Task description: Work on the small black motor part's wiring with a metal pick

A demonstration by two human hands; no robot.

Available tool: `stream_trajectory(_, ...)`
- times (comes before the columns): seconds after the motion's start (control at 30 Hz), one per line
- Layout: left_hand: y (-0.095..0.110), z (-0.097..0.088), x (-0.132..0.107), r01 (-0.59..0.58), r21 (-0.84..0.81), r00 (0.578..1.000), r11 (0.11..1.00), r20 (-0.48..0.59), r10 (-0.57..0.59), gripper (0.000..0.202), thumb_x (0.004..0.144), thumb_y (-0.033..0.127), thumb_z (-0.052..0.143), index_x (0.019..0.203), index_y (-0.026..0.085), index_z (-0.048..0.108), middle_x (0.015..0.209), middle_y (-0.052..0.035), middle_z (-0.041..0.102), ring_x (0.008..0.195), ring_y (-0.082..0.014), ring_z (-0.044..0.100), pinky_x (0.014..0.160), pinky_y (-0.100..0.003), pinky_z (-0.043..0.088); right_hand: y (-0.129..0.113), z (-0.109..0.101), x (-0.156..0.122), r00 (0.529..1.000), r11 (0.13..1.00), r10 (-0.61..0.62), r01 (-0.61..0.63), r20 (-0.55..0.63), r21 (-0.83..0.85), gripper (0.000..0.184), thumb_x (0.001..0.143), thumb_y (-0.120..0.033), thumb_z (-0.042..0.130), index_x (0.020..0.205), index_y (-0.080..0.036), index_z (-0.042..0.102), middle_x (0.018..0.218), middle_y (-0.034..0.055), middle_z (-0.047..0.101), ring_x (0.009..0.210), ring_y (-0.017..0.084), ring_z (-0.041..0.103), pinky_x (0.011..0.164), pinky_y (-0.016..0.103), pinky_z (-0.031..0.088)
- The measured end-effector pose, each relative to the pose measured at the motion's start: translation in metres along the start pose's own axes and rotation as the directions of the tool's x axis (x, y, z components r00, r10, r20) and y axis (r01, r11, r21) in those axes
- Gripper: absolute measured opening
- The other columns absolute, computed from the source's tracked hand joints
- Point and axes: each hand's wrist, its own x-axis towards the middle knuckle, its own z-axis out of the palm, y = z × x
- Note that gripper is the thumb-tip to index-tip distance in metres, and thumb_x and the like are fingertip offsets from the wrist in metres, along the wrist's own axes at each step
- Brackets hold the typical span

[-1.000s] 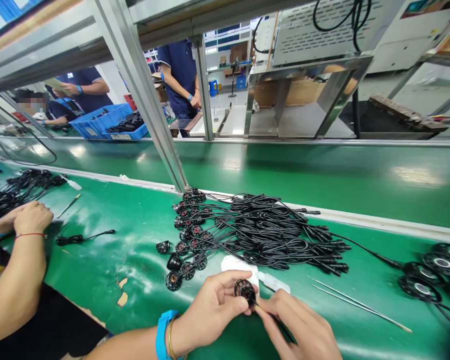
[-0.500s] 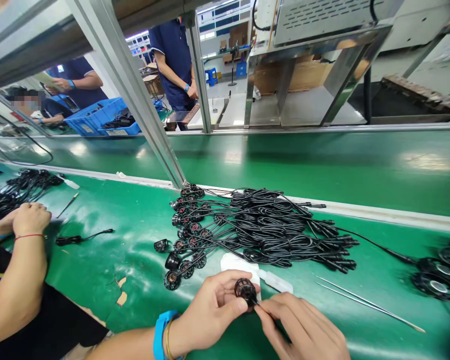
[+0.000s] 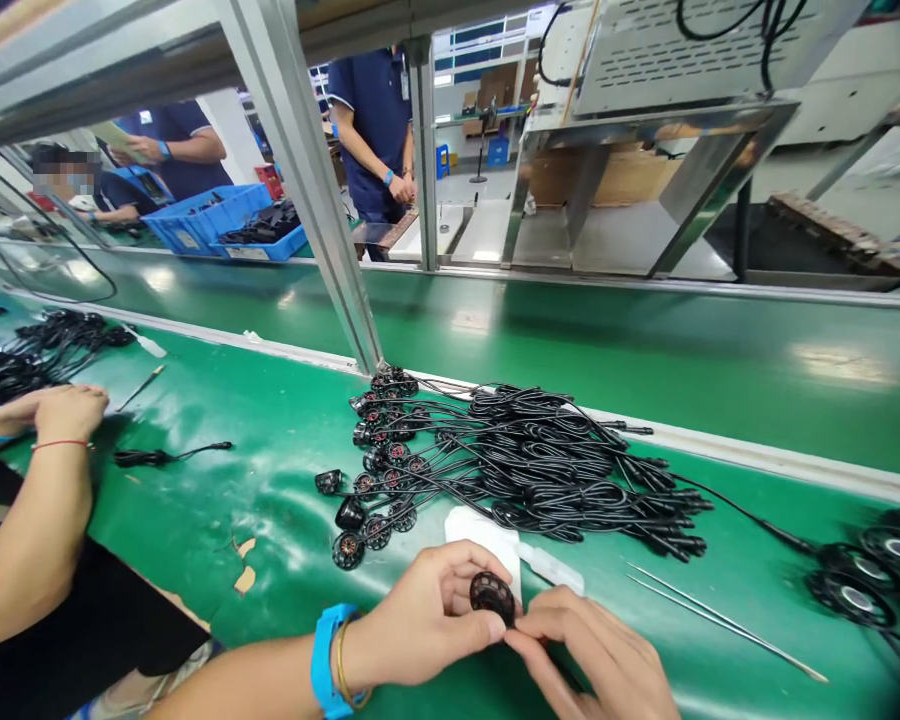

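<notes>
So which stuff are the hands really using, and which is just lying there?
In use:
left hand
right hand
small black round part, pinched between both

Lying about:
pile of wired parts
tweezers
white cloth
loose black cable

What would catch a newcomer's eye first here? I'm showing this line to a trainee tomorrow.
First, the big tangle of black cables heaped mid-bench on the green mat. Next, nearest the camera, the left hand and right hand pinching one small round black part, with long tweezers lying to the right.
</notes>
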Motion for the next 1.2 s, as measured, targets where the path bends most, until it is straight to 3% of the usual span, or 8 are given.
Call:
stream_trajectory(0.17,-0.001,-0.001,-0.003,0.048,-0.075,0.999,0.996,0.022,-0.047,0.035,0.075,0.025,0.078,0.104,0.012,0.063,0.094,-0.0072,0.067,0.081,-0.0134,0.062,0.076,-0.025,0.047,0.011,-0.014,-0.001,0.991,0.984,0.107,-0.117,0.077,0.136,0.012,0.1,-0.024,0.057,0.088,-0.022,0.056,0.075,-0.0022,0.06,0.065,0.012,0.061,0.059,0.021,0.049)
stream_trajectory(0.33,-0.002,-0.008,-0.011,0.078,0.092,0.997,0.993,0.007,-0.079,0.035,0.075,0.016,0.073,0.107,0.015,0.06,0.101,-0.0099,0.072,0.092,-0.0199,0.068,0.085,-0.032,0.05,0.048,-0.021,-0.009,0.982,0.959,0.189,-0.182,0.011,-0.218,0.026,0.098,-0.048,0.058,0.103,-0.023,0.066,0.098,0.0052,0.064,0.087,0.02,0.065,0.07,0.027,0.055)
stream_trajectory(0.5,-0.015,-0.017,-0.015,0.168,0.117,0.985,0.979,0.03,-0.172,0.065,0.069,0.011,0.074,0.129,0.016,0.049,0.102,-0.0104,0.072,0.093,-0.0226,0.07,0.082,-0.034,0.051,0.069,-0.015,-0.021,0.976,0.932,0.176,-0.123,0.129,-0.34,0.033,0.102,-0.051,0.048,0.107,-0.026,0.068,0.105,0.0051,0.067,0.093,0.019,0.067,0.073,0.026,0.057)
stream_trajectory(0.67,-0.034,-0.024,-0.012,0.189,0.065,0.981,0.98,0.021,-0.19,0.077,0.064,0.014,0.079,0.134,0.016,0.046,0.092,-0.0066,0.071,0.078,-0.0184,0.069,0.075,-0.032,0.051,0.062,-0.027,-0.02,0.951,0.952,0.284,-0.264,0.124,-0.159,0.03,0.098,-0.052,0.056,0.106,-0.026,0.069,0.097,-0.0013,0.074,0.08,0.014,0.072,0.07,0.016,0.057)
stream_trajectory(0.77,-0.034,-0.025,-0.012,0.183,0.042,0.982,0.982,0.041,-0.184,0.07,0.061,0.024,0.087,0.124,0.017,0.057,0.087,-0.005,0.071,0.076,-0.018,0.069,0.077,-0.033,0.052,0.054,-0.029,-0.016,0.916,0.922,0.383,-0.387,0.118,0.016,0.033,0.094,-0.055,0.06,0.102,-0.025,0.071,0.087,-0.0013,0.074,0.072,0.014,0.072,0.064,0.013,0.056)
stream_trajectory(0.87,-0.027,-0.022,-0.015,0.202,0.015,0.975,0.979,0.088,-0.203,0.052,0.061,0.037,0.089,0.103,0.014,0.069,0.09,-0.0085,0.073,0.082,-0.0204,0.071,0.084,-0.036,0.053,0.049,-0.022,-0.017,0.843,0.83,0.536,-0.536,0.044,0.155,0.036,0.092,-0.056,0.061,0.1,-0.022,0.072,0.079,0.0007,0.072,0.064,0.015,0.07,0.057,0.015,0.056)
stream_trajectory(0.97,-0.019,-0.016,-0.018,0.189,-0.084,0.979,0.978,0.094,-0.181,0.051,0.06,0.04,0.09,0.099,0.013,0.071,0.094,-0.0106,0.074,0.084,-0.0204,0.072,0.084,-0.034,0.054,0.046,-0.013,-0.019,0.78,0.764,0.625,-0.603,-0.032,0.228,0.036,0.089,-0.055,0.066,0.098,-0.02,0.072,0.078,0.0018,0.072,0.059,0.017,0.068,0.055,0.018,0.057)
stream_trajectory(1.2,-0.012,-0.016,-0.02,0.149,-0.33,0.988,0.932,0.003,-0.157,0.045,0.067,0.035,0.088,0.101,0.012,0.069,0.093,-0.0093,0.07,0.082,-0.0175,0.071,0.077,-0.027,0.053,0.036,-0.006,-0.012,0.895,0.902,0.432,-0.428,-0.115,0.056,0.022,0.093,-0.041,0.063,0.1,-0.022,0.069,0.098,0.0052,0.071,0.078,0.019,0.071,0.067,0.019,0.058)
